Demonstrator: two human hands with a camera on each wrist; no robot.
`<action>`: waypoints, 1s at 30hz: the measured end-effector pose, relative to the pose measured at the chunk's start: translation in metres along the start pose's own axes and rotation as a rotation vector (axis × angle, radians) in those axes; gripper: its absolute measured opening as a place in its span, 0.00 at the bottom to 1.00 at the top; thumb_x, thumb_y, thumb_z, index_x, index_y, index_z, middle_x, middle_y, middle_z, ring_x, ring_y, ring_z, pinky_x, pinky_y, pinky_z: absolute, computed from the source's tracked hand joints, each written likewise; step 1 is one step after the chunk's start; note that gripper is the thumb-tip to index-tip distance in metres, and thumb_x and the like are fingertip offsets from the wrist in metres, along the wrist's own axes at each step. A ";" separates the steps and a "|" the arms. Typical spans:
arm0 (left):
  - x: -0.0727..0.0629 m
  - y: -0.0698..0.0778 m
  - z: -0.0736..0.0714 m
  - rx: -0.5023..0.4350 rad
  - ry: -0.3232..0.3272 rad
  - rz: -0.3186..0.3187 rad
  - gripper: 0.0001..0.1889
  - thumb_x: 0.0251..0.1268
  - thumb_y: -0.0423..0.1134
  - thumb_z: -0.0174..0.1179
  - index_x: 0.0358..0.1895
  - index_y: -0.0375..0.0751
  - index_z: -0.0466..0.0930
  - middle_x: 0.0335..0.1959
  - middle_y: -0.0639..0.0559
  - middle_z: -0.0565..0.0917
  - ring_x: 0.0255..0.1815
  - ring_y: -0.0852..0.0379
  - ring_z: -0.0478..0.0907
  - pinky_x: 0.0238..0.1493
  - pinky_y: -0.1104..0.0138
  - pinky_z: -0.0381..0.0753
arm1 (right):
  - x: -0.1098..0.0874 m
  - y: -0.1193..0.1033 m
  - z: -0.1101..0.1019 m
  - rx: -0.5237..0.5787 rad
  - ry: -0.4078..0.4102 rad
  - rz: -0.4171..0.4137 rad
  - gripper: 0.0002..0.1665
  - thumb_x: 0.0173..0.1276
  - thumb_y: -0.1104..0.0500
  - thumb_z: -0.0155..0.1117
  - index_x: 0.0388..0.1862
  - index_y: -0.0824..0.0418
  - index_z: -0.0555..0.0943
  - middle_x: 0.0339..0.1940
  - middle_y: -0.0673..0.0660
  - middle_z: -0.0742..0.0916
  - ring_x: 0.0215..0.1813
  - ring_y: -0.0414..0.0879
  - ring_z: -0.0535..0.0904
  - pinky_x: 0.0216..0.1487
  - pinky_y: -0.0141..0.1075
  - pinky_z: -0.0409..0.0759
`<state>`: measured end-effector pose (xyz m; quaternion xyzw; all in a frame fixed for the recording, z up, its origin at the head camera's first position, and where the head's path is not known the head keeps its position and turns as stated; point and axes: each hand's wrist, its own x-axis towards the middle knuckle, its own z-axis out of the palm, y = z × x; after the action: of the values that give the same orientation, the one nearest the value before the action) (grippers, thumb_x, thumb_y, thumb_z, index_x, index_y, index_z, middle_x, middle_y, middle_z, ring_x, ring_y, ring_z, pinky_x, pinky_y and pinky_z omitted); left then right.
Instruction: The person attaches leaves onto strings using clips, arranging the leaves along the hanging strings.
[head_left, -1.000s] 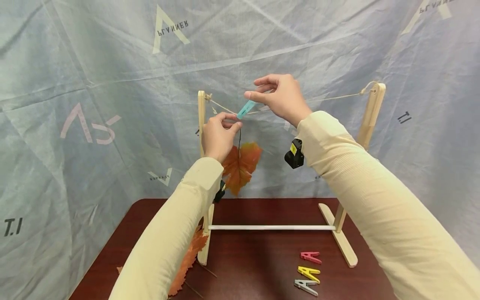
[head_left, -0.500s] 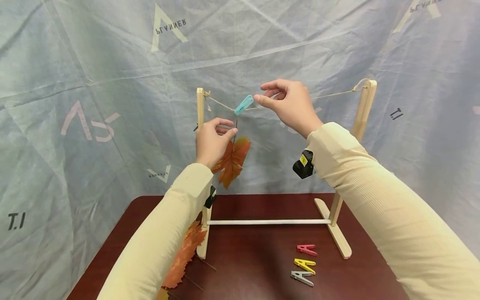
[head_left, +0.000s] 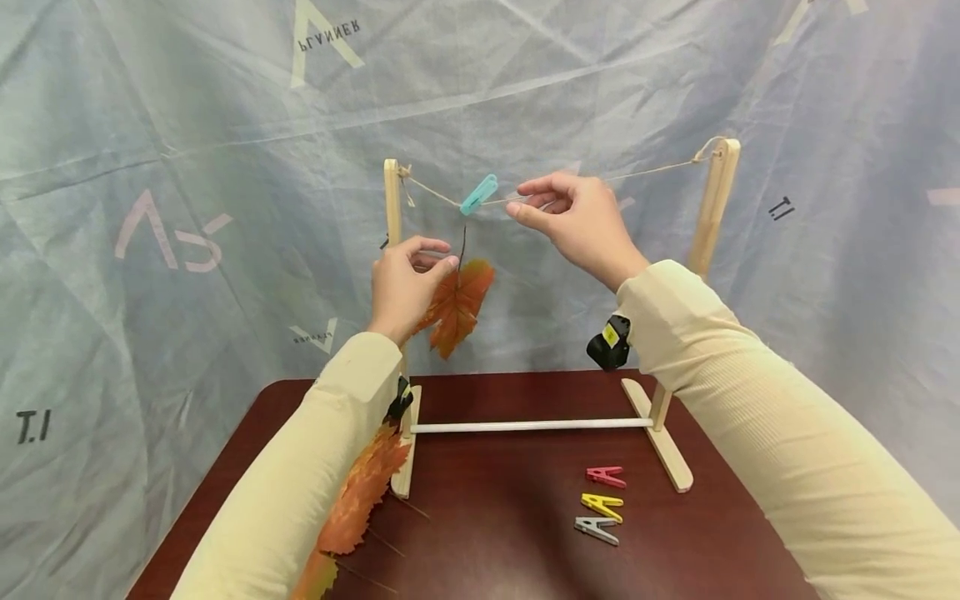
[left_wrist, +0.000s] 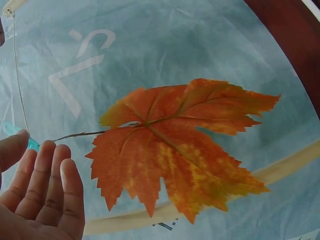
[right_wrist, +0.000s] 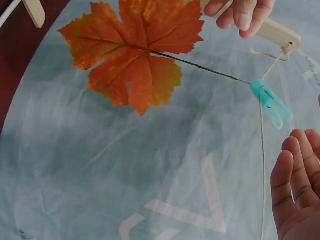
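Note:
An orange artificial maple leaf (head_left: 457, 308) hangs by its thin dark stem from a turquoise clothespin (head_left: 478, 194). The clothespin is clipped on the twine (head_left: 431, 190) near its left end and leans to the right. My left hand (head_left: 408, 279) is beside the stem, fingers relaxed and holding nothing; in the left wrist view its fingers are apart from the leaf (left_wrist: 175, 145). My right hand (head_left: 573, 212) is just right of the clothespin, overlapping the twine in the head view. The right wrist view shows its relaxed fingers (right_wrist: 295, 170) apart from the clothespin (right_wrist: 270, 102).
A wooden stand with two posts (head_left: 716, 200) and a white crossbar (head_left: 532, 426) carries the twine. Red (head_left: 606, 477), yellow (head_left: 602, 506) and grey (head_left: 597, 530) clothespins lie on the dark red table (head_left: 495, 508). More leaves (head_left: 367, 492) lie at left, partly under the left sleeve.
The right hand has let go of the turquoise clothespin and moved right of it. The left hand has moved down and left from the stem. Leaf and clothespin now hang from the twine.

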<state>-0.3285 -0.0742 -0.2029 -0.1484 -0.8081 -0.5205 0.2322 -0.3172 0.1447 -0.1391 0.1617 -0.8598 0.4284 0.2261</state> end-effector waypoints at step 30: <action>-0.061 -0.033 -0.023 0.155 -0.178 -0.010 0.13 0.69 0.40 0.68 0.53 0.40 0.86 0.41 0.48 0.89 0.41 0.51 0.85 0.45 0.57 0.81 | -0.071 0.043 0.001 0.030 -0.104 0.100 0.21 0.71 0.47 0.70 0.59 0.52 0.84 0.47 0.53 0.88 0.48 0.43 0.81 0.48 0.43 0.78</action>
<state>-0.2878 -0.1085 -0.2523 -0.1716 -0.8642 -0.4424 0.1676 -0.2782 0.1753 -0.2056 0.1439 -0.8708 0.4431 0.1571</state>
